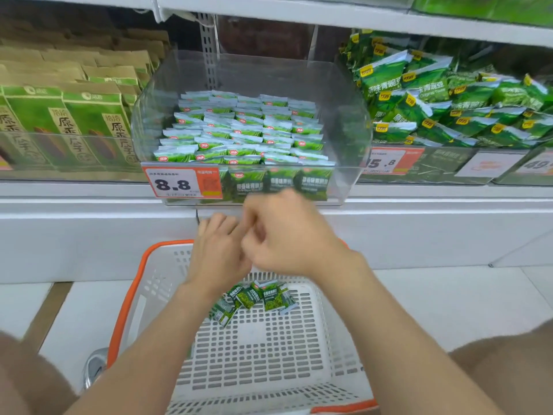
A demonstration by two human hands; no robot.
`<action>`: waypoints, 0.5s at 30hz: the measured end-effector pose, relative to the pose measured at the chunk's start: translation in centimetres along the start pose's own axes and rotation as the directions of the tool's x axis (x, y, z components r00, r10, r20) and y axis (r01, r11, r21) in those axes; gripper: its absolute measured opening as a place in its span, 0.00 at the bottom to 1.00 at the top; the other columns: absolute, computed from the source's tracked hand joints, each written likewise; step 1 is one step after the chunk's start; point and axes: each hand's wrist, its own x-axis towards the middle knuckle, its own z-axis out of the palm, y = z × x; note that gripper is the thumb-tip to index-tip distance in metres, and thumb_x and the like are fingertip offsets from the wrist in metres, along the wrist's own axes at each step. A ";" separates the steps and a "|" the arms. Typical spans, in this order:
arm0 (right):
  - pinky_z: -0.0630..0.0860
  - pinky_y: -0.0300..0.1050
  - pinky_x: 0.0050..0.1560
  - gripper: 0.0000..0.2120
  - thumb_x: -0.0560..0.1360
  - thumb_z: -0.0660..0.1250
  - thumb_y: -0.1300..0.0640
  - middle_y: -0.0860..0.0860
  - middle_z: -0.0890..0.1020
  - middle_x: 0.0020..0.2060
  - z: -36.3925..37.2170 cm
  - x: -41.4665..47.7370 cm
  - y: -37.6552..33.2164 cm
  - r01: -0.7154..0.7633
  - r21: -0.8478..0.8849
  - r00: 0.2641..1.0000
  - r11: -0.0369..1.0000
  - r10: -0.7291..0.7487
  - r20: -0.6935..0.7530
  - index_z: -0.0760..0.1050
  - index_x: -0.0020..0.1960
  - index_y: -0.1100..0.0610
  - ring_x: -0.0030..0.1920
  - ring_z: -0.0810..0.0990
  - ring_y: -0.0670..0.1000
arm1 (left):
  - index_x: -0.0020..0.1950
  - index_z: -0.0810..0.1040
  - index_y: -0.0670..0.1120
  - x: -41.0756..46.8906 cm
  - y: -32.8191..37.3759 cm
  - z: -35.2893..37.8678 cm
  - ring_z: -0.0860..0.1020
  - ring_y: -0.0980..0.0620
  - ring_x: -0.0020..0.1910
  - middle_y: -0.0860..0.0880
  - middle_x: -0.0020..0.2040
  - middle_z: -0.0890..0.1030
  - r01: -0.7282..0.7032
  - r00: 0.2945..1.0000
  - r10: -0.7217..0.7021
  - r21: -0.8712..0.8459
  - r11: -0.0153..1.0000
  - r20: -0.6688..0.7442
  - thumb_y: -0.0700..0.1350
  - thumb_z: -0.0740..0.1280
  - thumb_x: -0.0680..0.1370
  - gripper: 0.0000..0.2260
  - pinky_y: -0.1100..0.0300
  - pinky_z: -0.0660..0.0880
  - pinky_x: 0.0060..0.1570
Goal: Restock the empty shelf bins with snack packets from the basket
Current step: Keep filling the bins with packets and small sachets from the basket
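A clear plastic shelf bin point(344, 115) holds several rows of small green-and-white snack packets point(242, 133). Below it a white basket with an orange rim point(269, 348) stands on the floor with several green packets point(254, 298) lying at its far end. My left hand point(218, 253) and my right hand point(287, 235) hover close together above the basket's far edge, just under the bin's front. The right hand's fingers are curled and blurred; I see no packet in either hand. The left hand's fingers point forward, partly hidden by the right hand.
Brown-and-green paper bags point(68, 115) fill the shelf to the left. Larger green packets point(449, 100) are heaped in the bin to the right. An orange price tag reading 8.8 point(182, 182) sits on the bin's front. A white shelf base point(89, 235) runs behind the basket.
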 end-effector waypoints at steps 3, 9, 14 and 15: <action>0.77 0.48 0.40 0.04 0.72 0.65 0.54 0.51 0.77 0.38 5.7 -1.1 0.2 -0.002 -0.096 0.912 0.995 0.041 0.408 0.78 0.45 0.52 0.43 0.80 0.59 | 0.37 0.72 0.46 -3.7 -2.1 1.5 0.77 0.40 0.35 0.47 0.36 0.77 0.263 0.910 -0.266 0.052 0.963 0.319 0.46 0.64 0.73 0.07 0.55 0.68 0.32; 0.81 0.56 0.48 0.09 0.80 0.60 0.61 0.59 0.78 0.48 15.2 -5.3 3.2 -0.069 -0.138 0.709 0.988 0.146 0.690 0.77 0.55 0.59 0.48 0.80 0.62 | 0.67 0.73 0.45 -11.5 -5.6 4.4 0.78 0.41 0.62 0.43 0.64 0.75 0.352 0.211 -0.623 0.535 0.768 0.754 0.44 0.62 0.83 0.13 0.48 0.76 0.58; 0.82 0.57 0.49 0.13 0.80 0.60 0.62 0.60 0.81 0.54 18.3 -6.2 3.8 -0.081 -0.116 0.644 0.990 0.141 0.752 0.78 0.60 0.60 0.52 0.82 0.63 | 0.76 0.66 0.44 -15.5 -6.7 6.6 0.72 0.38 0.71 0.43 0.72 0.66 0.283 0.059 -0.610 0.573 0.770 0.790 0.36 0.63 0.82 0.22 0.43 0.73 0.66; 0.80 0.54 0.45 0.11 0.80 0.60 0.63 0.60 0.81 0.51 18.6 -6.1 3.7 -0.078 -0.112 0.636 0.991 0.136 0.760 0.79 0.57 0.61 0.49 0.82 0.63 | 0.75 0.69 0.44 -15.9 -6.9 6.9 0.73 0.39 0.70 0.43 0.72 0.66 0.245 0.055 -0.595 0.567 0.786 0.801 0.35 0.63 0.82 0.21 0.45 0.74 0.64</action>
